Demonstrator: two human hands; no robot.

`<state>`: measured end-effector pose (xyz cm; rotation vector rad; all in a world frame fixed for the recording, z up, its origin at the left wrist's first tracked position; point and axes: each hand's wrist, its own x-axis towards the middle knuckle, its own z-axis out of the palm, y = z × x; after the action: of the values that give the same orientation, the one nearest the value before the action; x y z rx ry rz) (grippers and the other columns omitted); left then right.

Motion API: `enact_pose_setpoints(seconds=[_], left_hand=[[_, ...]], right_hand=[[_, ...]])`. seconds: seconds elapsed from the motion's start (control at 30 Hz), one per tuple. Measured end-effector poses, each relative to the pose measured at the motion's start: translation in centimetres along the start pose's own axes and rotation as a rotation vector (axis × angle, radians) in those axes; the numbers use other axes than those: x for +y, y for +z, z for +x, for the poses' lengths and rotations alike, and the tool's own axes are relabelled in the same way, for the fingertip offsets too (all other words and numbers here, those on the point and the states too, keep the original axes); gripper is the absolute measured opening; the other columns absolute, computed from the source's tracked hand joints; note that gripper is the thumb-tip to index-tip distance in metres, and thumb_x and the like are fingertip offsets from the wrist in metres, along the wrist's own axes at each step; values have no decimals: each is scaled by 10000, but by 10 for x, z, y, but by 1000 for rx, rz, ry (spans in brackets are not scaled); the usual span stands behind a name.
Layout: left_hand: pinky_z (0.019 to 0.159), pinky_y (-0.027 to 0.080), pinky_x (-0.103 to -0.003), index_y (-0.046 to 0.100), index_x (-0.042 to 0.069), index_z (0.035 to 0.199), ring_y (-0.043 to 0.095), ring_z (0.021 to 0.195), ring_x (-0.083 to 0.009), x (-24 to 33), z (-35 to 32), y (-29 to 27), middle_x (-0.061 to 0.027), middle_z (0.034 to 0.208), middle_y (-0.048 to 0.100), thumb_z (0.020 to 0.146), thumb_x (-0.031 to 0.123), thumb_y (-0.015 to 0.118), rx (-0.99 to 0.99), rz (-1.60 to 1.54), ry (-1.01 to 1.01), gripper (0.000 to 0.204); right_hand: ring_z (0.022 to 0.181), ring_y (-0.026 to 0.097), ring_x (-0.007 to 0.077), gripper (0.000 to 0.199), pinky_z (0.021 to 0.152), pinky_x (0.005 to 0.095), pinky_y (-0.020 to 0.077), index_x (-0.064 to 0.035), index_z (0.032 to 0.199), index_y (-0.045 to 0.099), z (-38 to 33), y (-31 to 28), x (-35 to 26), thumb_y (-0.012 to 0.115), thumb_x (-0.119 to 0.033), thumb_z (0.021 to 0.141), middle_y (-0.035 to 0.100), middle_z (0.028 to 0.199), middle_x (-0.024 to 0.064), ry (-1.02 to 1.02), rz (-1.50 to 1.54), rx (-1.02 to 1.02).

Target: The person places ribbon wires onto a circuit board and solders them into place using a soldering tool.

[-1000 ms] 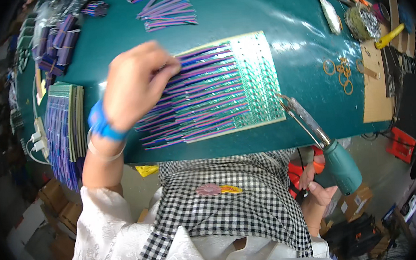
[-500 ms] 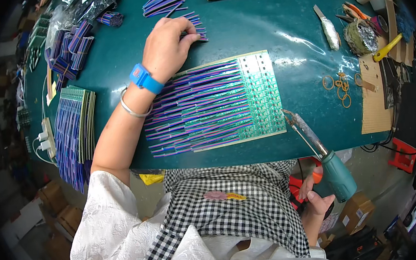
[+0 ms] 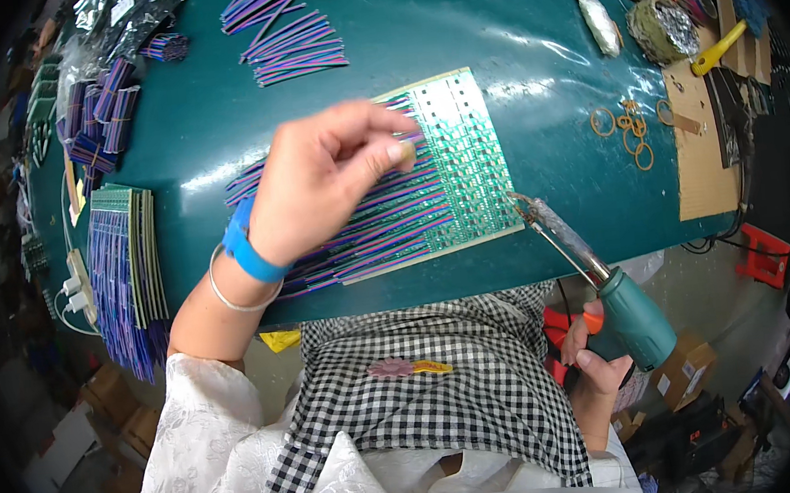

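My left hand (image 3: 328,177), with a blue wrist strap (image 3: 252,245), is above a panel of green circuit boards (image 3: 467,160). Its thumb and fingers are pinched together over the wire rows, seemingly on a short multicoloured wire (image 3: 416,138), mostly hidden by the fingers. Many such wires (image 3: 383,215) lie side by side across the panel's left part. Low at the right, my right hand (image 3: 598,360) grips a green soldering gun (image 3: 641,319), its tip close to the panel's right edge. Loose wires (image 3: 298,48) lie in a pile beyond my left hand.
A stack of wired boards (image 3: 129,270) stands at the left, with bundled wires (image 3: 102,117) behind it. Rubber bands (image 3: 634,136) lie at the right, near cardboard (image 3: 703,168), a foil-wrapped roll (image 3: 662,28), a wrapped knife (image 3: 596,18) and a yellow-handled tool (image 3: 721,49).
My left hand has come from the loose wire pile toward me and to the right, over the panel. My right hand keeps its hold on the soldering gun. The whole view has shifted slightly.
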<state>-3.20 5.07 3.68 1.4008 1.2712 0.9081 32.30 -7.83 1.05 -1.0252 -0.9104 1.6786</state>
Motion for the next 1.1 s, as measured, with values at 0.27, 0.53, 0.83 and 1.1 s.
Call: enact_pose_setpoints(seconds=[0.27, 0.53, 0.83, 1.1], left_hand=[[642, 530, -315, 742, 14, 972, 653, 734, -235, -13, -40, 46, -81, 845, 654, 700, -104, 739, -61, 442, 405, 297], [592, 509, -351, 712, 0, 946, 591, 739, -245, -36, -48, 59, -84, 839, 577, 700, -7, 693, 0, 586, 487, 247], [585, 517, -349, 709, -13, 1011, 610, 716, -242, -36, -54, 61, -90, 862, 604, 642, -80, 691, -30, 668, 472, 375], [509, 474, -338, 687, -37, 994, 545, 698, -226, -42, -53, 61, -81, 801, 513, 737, 43, 667, -21, 679, 534, 271]], right_hand=[[548, 522, 148, 624, 506, 265, 410, 93, 1308, 502, -13, -6, 2, 681, 11, 715, 566, 706, 88, 44, -9, -45], [559, 508, 143, 564, 525, 268, 403, 98, 1226, 539, -16, -5, 4, 684, 29, 685, 586, 725, 77, 90, -125, -41], [547, 535, 205, 124, 524, 319, 426, 3, 717, 605, -11, 0, 7, 689, 25, 630, 571, 637, 80, 121, -342, -20], [561, 562, 209, 159, 532, 325, 448, -4, 731, 609, -11, 5, 10, 706, -1, 606, 589, 666, 72, 155, -390, 68]])
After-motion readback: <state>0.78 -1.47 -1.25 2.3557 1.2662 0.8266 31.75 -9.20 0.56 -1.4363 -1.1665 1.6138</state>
